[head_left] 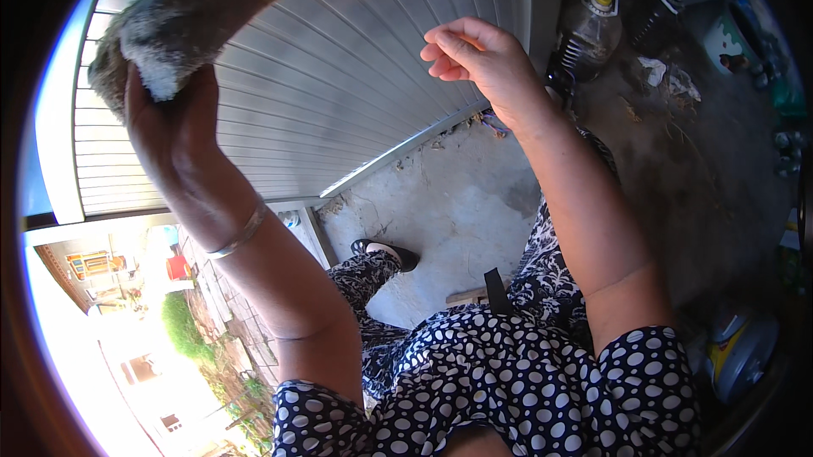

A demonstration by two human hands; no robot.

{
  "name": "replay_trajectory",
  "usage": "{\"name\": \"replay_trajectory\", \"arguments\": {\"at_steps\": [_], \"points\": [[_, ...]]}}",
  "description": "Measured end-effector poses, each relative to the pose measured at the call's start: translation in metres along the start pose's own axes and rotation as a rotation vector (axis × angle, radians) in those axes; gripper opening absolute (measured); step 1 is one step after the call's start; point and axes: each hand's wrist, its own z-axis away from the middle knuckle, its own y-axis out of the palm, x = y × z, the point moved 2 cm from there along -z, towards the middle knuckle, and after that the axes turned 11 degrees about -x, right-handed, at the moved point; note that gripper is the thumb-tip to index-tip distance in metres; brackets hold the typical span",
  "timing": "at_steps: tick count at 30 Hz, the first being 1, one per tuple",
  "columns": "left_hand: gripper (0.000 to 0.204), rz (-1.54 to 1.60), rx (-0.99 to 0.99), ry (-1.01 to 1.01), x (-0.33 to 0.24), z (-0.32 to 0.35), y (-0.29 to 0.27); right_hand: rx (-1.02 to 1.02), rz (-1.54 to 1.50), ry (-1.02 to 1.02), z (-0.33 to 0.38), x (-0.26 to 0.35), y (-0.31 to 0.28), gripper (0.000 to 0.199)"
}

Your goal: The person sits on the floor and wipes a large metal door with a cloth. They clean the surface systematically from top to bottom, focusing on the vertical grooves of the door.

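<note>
At the upper left my left hand [182, 131] is closed on a grey-brown, shaggy rag [190, 21] with a whitish fluffy patch. The rag is raised in front of a grey slatted metal panel [339, 76]; whether it touches the slats I cannot tell. My right hand [491, 63] hangs in the air before the panel's right part, its fingers loosely bent and a little apart, with nothing in them.
Large clear plastic jugs with yellow caps [601, 4] stand at the far right, near a green and white bucket [728, 38]. Litter [669, 76] lies on the concrete floor [432, 211]. A grey and yellow round object [741, 355] is at the lower right. Sunlit paving and plants [186, 326] show at left.
</note>
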Motion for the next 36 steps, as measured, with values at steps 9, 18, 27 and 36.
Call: {"name": "replay_trajectory", "arguments": {"at_steps": [9, 18, 27, 36], "points": [[0.034, -0.054, -0.231, -0.542, 0.183, 0.037, -0.084, -0.007, -0.013, -0.069, 0.003, 0.002, -0.017, 0.025], [0.029, -0.083, -0.378, -0.791, 0.278, 0.056, -0.166, 0.083, -0.022, -0.145, 0.023, 0.018, -0.006, 0.022], [0.028, -0.058, -0.667, -0.998, 0.392, 0.065, -0.287, 0.169, -0.037, -0.157, 0.027, 0.023, -0.003, 0.018], [0.029, 0.030, -0.402, -1.126, 0.371, 0.091, -0.263, 0.139, 0.088, -0.168, 0.020, 0.018, -0.004, 0.016]]}}
